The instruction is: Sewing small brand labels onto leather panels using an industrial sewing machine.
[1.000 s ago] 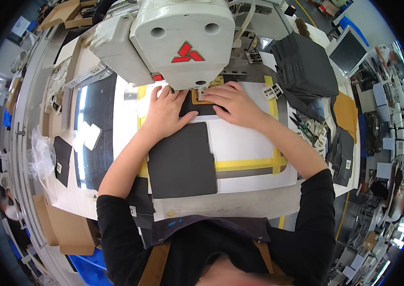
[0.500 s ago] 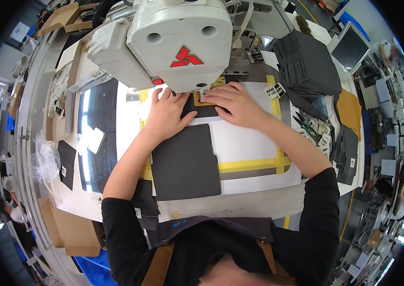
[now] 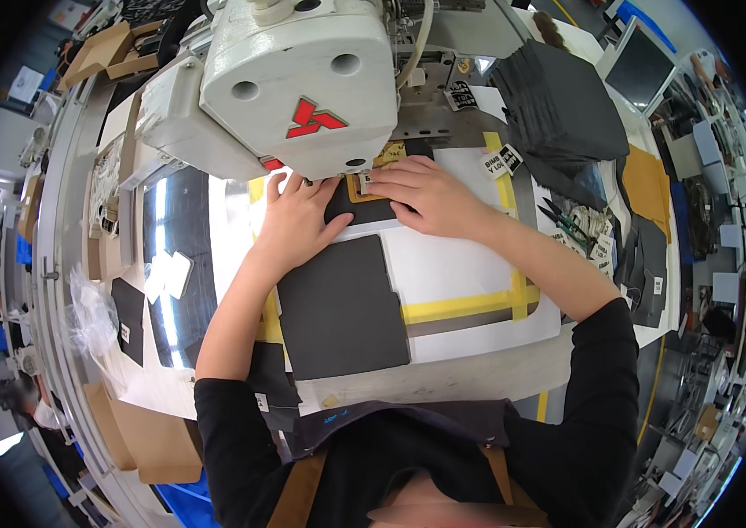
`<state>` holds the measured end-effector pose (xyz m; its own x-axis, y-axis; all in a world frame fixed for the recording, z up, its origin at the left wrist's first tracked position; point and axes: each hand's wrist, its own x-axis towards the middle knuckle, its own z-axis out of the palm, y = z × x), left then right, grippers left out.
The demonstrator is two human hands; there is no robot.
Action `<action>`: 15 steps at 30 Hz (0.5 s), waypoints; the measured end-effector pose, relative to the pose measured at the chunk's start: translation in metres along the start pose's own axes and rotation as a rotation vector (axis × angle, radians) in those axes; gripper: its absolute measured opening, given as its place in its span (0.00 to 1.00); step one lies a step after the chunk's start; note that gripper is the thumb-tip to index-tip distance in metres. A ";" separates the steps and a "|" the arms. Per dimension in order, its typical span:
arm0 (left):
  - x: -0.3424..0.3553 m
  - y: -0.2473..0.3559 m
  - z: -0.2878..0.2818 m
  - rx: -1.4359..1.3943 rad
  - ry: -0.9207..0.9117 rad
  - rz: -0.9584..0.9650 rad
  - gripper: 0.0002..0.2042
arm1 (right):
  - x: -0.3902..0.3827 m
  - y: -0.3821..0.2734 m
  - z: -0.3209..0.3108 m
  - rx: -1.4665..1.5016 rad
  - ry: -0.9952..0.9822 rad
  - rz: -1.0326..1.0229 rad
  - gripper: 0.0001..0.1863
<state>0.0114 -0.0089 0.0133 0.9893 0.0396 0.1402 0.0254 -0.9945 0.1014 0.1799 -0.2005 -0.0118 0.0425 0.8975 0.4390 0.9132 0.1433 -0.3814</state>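
Both hands lie under the head of a white industrial sewing machine (image 3: pixel 303 110). My left hand (image 3: pixel 296 222) rests with spread fingers at the left edge of a dark grey fabric piece (image 3: pixel 371 214); its fingertips are partly hidden by the machine. My right hand (image 3: pixel 433 195) reaches in from the right, fingers stretched out and thumb apart. Its fingertips touch a small whitish piece, perhaps a label, at a yellow-brown frame (image 3: pixel 357 192) on the fabric. Nearer to me lies a larger dark grey panel (image 3: pixel 342 308), apart from both hands.
Yellow tape (image 3: pixel 457 308) borders the white work surface (image 3: pixel 452 264). A tall stack of dark panels (image 3: pixel 558 106) stands at the back right, with snips (image 3: pixel 566 220) and loose labels below it. At left are a cardboard tray (image 3: pixel 105 255), clear plastic (image 3: pixel 91 312) and white pieces (image 3: pixel 169 275).
The view has shifted slightly, so the machine head appears further left and higher. Both hands keep nearly the same places on the fabric and frame.
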 end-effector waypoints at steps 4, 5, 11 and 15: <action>0.001 0.001 -0.004 -0.007 -0.040 -0.012 0.29 | -0.001 0.001 0.000 0.003 0.021 -0.024 0.19; 0.001 0.001 -0.004 -0.006 -0.041 -0.005 0.29 | -0.001 0.001 -0.001 0.000 0.026 -0.019 0.19; 0.000 -0.002 -0.003 0.001 -0.069 -0.009 0.29 | -0.001 0.005 0.003 -0.023 0.026 -0.031 0.19; 0.004 -0.007 0.001 0.007 -0.026 -0.017 0.27 | 0.005 0.016 0.004 -0.054 0.031 -0.032 0.18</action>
<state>0.0150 -0.0014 0.0123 0.9921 0.0546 0.1131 0.0437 -0.9943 0.0968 0.1932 -0.1921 -0.0188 0.0248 0.8793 0.4756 0.9350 0.1479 -0.3223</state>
